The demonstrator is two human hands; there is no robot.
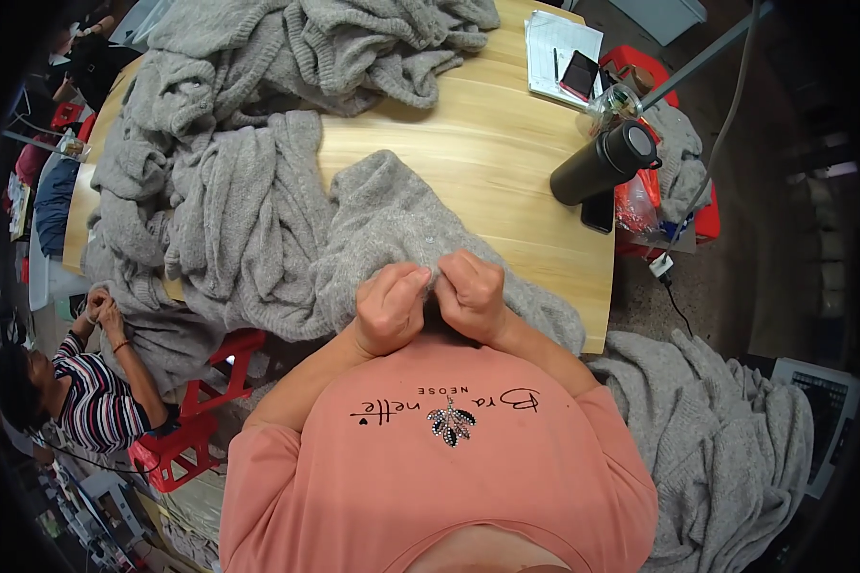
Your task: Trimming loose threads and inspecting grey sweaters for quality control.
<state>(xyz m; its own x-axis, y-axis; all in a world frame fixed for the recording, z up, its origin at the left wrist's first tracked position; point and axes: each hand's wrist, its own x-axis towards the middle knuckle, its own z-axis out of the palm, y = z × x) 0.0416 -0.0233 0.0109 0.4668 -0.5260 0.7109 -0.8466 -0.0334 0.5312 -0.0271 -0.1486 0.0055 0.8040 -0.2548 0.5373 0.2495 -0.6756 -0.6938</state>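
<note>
A grey knit garment (382,215) lies at the table's near edge, right in front of my chest. My left hand (390,307) is closed, its thumb and fingers pinched on the knit. Close beside it, my right hand (471,298) is closed in the same way, with the fingertips of both hands almost meeting. The cloth spreads out beyond my hands and to the right under my right forearm. Exactly which part of the garment sits between the fingertips is hidden.
More grey knitwear (248,205) is heaped along the table's left and far sides. A black flask (592,167), a phone (580,74) and papers (549,43) stand at the right. Another pile of knits (717,449) lies at lower right. A co-worker (100,382) sits at left.
</note>
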